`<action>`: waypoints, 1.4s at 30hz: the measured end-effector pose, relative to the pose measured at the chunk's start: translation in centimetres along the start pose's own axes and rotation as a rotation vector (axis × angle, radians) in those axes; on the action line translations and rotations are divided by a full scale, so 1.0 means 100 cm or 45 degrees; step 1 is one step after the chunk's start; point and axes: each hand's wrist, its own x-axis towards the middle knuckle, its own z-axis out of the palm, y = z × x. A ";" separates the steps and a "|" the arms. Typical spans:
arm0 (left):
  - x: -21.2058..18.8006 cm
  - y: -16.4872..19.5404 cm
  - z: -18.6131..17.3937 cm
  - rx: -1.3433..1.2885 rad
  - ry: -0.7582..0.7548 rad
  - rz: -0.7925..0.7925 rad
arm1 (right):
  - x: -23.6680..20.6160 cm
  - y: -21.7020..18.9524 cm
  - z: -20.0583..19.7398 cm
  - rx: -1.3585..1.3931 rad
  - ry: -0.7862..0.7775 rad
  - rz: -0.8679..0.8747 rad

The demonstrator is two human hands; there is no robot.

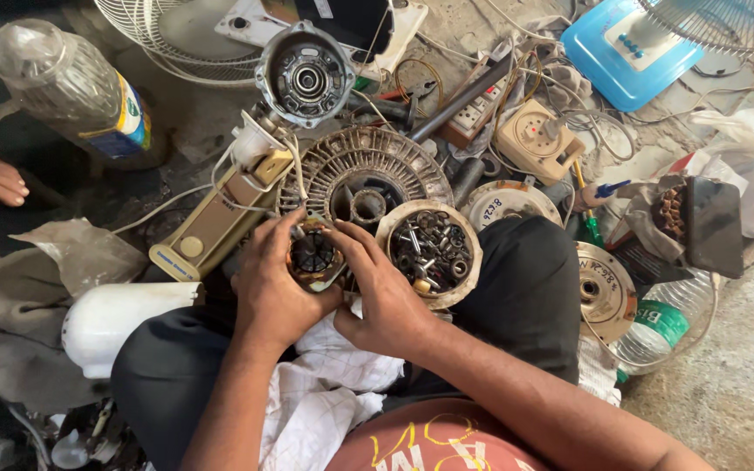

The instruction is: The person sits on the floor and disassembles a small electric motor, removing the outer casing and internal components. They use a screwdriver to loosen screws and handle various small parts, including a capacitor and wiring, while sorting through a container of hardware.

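Gripping a stator (314,255) over the lap, the left hand (270,292) and right hand (383,301) clamp it between their fingers — housing (361,170) open beside a bowl of screws (430,251), so reassembly looks unfinished.

where everything sits around the lap

the motor stator (314,255) sits between the left hand (270,292) and the right hand (386,301), over a cloth (329,392) spread on the lap. just right of the stator stands a bowl of screws and small parts (430,251), touching the right hand's fingers. behind both lies a slotted round housing (361,170), and behind that a motor end cover (305,77). left of the stator lies a switch box (215,228); farther left and behind, a plastic bottle (71,87) on its side. a round plate (604,292) lies right of the knee, a socket box (536,139) behind it.
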 end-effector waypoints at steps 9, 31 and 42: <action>-0.005 0.010 0.000 0.207 -0.131 0.044 | -0.037 0.014 -0.042 -0.240 0.265 -0.138; -0.005 0.013 0.010 0.108 0.033 0.112 | 0.006 0.035 -0.040 -0.137 0.050 0.257; -0.006 0.012 0.007 0.063 0.022 0.126 | 0.037 0.026 -0.042 -0.237 -0.153 0.078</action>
